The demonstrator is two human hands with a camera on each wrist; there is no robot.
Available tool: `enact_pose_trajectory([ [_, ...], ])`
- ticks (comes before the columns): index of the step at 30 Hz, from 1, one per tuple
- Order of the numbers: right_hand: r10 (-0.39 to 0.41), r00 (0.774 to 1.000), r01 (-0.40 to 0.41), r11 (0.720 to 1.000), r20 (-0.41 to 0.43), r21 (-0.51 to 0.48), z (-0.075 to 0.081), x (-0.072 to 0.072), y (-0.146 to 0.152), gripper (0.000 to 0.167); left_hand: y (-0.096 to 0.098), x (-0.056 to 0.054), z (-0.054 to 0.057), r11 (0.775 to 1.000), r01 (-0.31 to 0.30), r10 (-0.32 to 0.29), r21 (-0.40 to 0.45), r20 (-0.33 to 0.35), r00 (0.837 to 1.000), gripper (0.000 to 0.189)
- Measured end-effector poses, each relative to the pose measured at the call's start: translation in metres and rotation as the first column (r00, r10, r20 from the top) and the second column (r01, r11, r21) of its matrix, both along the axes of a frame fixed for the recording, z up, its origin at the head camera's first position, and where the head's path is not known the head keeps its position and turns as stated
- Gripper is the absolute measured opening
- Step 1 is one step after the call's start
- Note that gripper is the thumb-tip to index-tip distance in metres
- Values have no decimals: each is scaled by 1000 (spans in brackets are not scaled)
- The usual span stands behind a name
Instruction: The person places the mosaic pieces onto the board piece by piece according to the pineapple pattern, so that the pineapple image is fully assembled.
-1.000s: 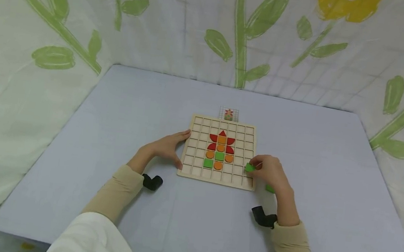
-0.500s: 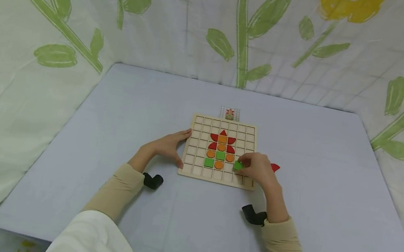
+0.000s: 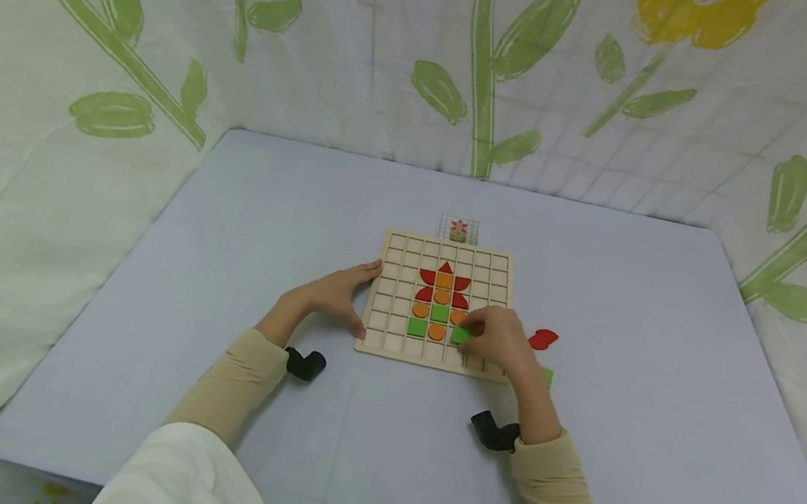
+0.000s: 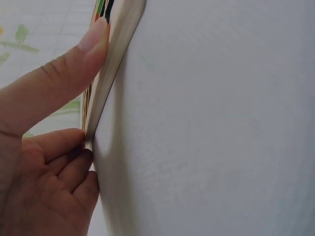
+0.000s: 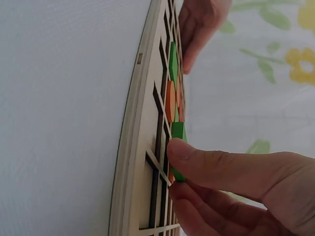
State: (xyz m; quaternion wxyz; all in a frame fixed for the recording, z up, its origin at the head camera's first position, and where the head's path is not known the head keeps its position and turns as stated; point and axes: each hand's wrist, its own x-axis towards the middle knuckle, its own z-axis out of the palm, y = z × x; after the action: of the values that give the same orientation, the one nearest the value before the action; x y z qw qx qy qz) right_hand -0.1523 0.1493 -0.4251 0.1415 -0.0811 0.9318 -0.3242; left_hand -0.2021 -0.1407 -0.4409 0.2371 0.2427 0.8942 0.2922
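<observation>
A square wooden grid board [image 3: 372, 337] lies on the table in the head view. Set into its cells are red petal pieces [image 3: 462, 284], a red triangle [image 3: 446, 267], orange pieces [image 3: 436, 333] and green squares [image 3: 417, 328]. My right hand [image 3: 502, 338] pinches another green square [image 3: 460, 336] between thumb and fingers, right at the cell beside the lowest orange circle. In the right wrist view this green square [image 5: 177, 130] is close against the grid, partly covered by the thumb. My left hand [image 3: 332, 293] rests spread along the board's left edge, thumb and fingertips touching it.
Behind the board lies a small pattern card [image 3: 458, 228] showing a similar figure. Red petal pieces [image 3: 543, 340] and a green piece [image 3: 549, 377] lie right of the board, the latter partly hidden by the right wrist. Black wrist-worn devices [image 3: 495, 432] sit near both cuffs.
My right hand has carried the green square leftward from the board's right edge to beside the lowest orange circle. Red pieces at the right have come into sight. The left hand stays put.
</observation>
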Motion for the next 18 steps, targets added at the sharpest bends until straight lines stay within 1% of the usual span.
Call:
enact_pose_trajectory([
  [5, 21, 1000, -21, 1000, -11, 11, -2, 0, -3, 32, 0, 0, -2, 1000, 0, 0, -4, 1, 1000, 116],
  [10, 25, 1000, -24, 1000, -16, 13, -2, 0, -4, 32, 0, -1, -4, 1000, 2, -2, -7, 2, 1000, 116],
  [15, 16, 999, -16, 1000, -28, 9, 0, 2, -3, 22, 0, -1, -2, 1000, 1, -2, -8, -6, 1000, 116],
  [18, 25, 999, -25, 1000, -27, 5, -2, 2, -2, 17, 0, 0, -2, 1000, 0, 0, -2, -5, 1000, 116],
])
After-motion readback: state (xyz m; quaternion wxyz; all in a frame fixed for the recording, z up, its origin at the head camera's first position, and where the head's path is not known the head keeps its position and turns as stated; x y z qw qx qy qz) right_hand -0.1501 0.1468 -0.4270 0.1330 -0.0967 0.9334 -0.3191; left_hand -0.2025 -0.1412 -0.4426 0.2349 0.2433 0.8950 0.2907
